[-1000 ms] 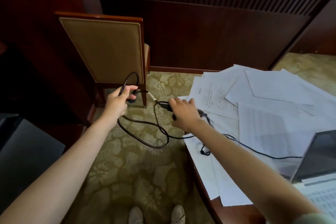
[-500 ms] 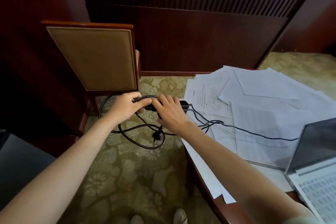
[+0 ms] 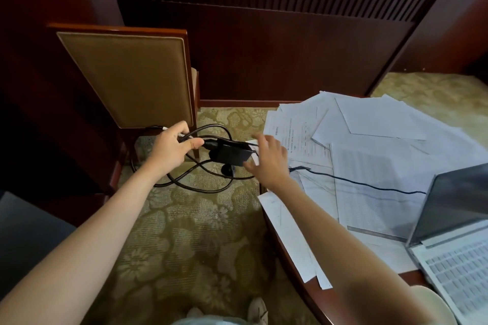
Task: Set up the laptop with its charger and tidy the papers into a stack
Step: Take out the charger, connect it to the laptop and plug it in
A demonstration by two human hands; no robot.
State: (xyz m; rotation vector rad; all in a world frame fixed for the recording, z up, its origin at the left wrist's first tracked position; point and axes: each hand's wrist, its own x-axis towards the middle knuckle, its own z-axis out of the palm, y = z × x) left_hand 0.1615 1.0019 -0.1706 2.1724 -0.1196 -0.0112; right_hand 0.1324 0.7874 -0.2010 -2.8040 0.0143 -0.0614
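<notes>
I am counting one upholstered chair [image 3: 126, 79] standing on the patterned carpet [image 3: 200, 232] off the desk's left edge. In front of it, one left hand [image 3: 169, 152] is gripping the thick black cable [image 3: 211, 128], the fingers curling round it and the thumb pressing down on top. The cable's loops are hanging and lying over the carpet below. Just right of that hand, one black charger brick [image 3: 231, 153] is hanging in the air off the desk's far left corner, with one dark plug [image 3: 227, 169] dangling right under it. One right hand [image 3: 272, 163] is hovering at the brick's right end, its fingers straight and spread. It is blurring, so I cannot tell whether it is touching the brick.

On the desk [image 3: 323, 306], white papers [image 3: 383, 166] are lying loose and overlapping from the left edge inward. I cannot count the sheets, and their print is coming through too small to read. One thin cord [image 3: 369, 186] is running across them to the one open laptop [image 3: 454, 266] at the near right. Its key legends are not reading either.
</notes>
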